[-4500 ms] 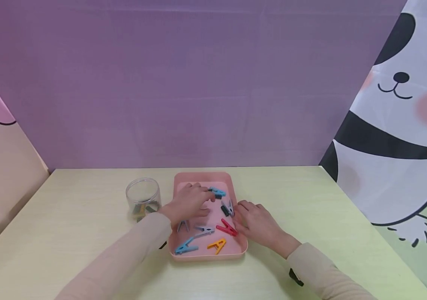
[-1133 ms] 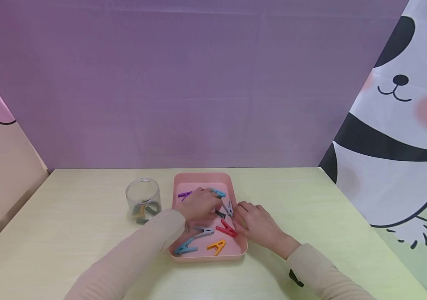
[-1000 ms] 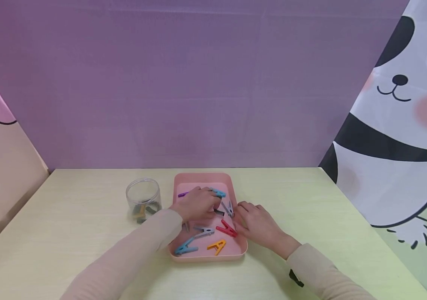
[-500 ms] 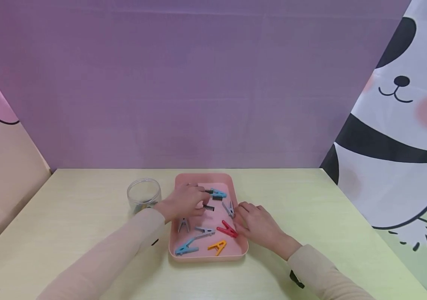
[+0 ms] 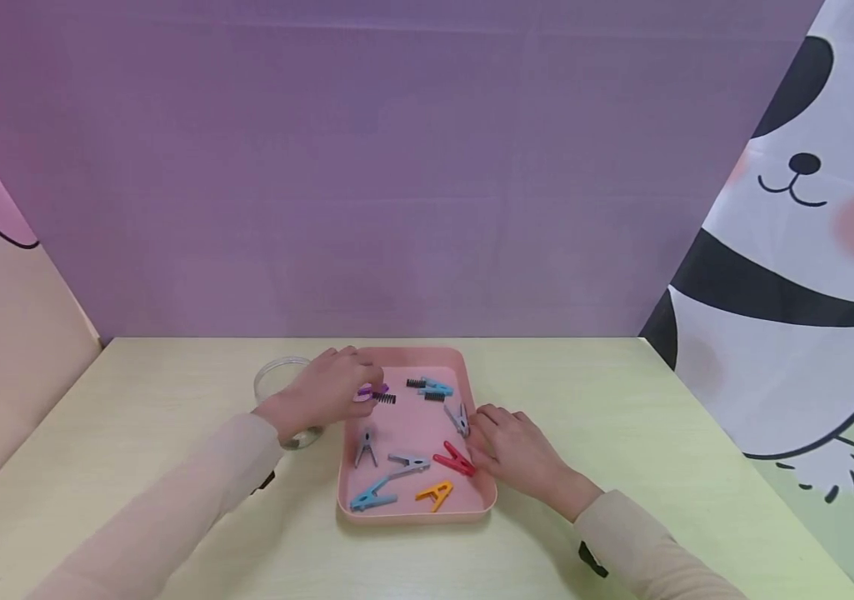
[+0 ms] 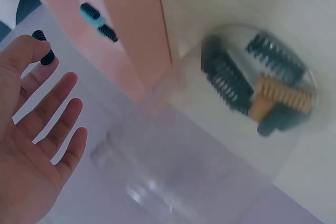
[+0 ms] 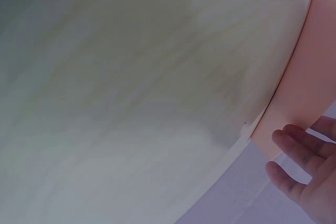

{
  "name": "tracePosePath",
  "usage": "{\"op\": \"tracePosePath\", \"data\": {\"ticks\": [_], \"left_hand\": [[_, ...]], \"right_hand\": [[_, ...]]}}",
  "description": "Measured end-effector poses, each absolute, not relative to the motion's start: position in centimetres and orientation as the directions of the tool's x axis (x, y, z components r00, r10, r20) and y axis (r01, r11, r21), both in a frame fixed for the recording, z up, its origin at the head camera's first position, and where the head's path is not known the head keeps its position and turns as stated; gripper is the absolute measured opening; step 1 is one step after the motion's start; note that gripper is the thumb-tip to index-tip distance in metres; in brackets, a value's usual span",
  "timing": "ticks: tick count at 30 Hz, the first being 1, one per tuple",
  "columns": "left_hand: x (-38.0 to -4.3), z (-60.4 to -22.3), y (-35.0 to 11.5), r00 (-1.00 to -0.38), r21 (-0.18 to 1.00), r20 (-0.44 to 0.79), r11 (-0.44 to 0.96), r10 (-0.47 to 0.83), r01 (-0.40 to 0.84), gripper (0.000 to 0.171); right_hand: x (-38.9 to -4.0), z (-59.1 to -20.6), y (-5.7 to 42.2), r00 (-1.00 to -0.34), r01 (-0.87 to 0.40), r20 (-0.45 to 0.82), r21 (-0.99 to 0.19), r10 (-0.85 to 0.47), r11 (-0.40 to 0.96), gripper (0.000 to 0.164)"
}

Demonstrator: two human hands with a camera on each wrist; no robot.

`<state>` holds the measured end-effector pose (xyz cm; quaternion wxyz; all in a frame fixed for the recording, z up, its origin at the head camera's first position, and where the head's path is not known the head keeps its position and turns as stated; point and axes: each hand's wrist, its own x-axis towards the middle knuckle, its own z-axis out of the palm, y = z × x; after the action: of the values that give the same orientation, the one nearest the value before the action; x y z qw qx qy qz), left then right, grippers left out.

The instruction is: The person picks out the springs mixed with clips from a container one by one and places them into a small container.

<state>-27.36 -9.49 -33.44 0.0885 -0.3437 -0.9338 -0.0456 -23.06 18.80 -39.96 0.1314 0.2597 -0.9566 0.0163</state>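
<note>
My left hand (image 5: 327,388) pinches a small black toothed hair claw clip (image 6: 43,47) between thumb and index finger, above the tray's left edge and beside the clear jar (image 5: 265,381). The other left fingers are loosely spread. At the right side of the pink tray (image 5: 415,517), my right hand (image 5: 518,446) rests with its fingertips against the wall. Two more black claw clips (image 5: 434,397) lie by a light blue clothespin (image 5: 437,385) at the tray's far end. A purple clothespin (image 5: 371,389) is partly hidden behind my left fingers.
Grey clothespins (image 5: 409,463), a red one (image 5: 455,459), a yellow one (image 5: 436,495) and another blue one (image 5: 372,495) lie in the tray. Several dark claw clips (image 6: 275,59) and a tan one (image 6: 283,94) sit at the jar's bottom. A purple backdrop stands behind the table.
My left hand reached into the tray's middle, picked up a black claw clip and has moved left toward the jar with it. My right hand has stayed at the tray's side.
</note>
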Motion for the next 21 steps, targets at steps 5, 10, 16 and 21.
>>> {"op": "tracePosePath", "data": {"ticks": [5,10,16,21], "left_hand": [[-27.0,-32.2,-11.1,-0.765,0.024,0.215,0.780,0.607,0.626,0.009],[-26.7,-31.2,-12.8,-0.767,0.044,0.255,0.785,0.589,0.618,0.011],[-26.9,-30.8,-15.2,-0.772,0.059,0.295,0.796,0.563,0.602,0.012],[-27.0,-31.0,-17.0,-0.791,0.083,0.316,0.815,0.524,0.573,0.012]], "right_hand": [[-23.0,-40.0,18.8,-0.837,-0.493,0.256,0.030,-0.484,0.869,0.042],[-22.9,-39.9,18.7,-0.842,-0.486,0.254,0.028,-0.476,0.874,0.042],[-23.0,-39.9,18.6,-0.844,-0.482,0.251,0.036,-0.474,0.876,0.041],[-23.0,-39.9,18.6,-0.839,-0.487,0.258,0.038,-0.480,0.872,0.040]]}}
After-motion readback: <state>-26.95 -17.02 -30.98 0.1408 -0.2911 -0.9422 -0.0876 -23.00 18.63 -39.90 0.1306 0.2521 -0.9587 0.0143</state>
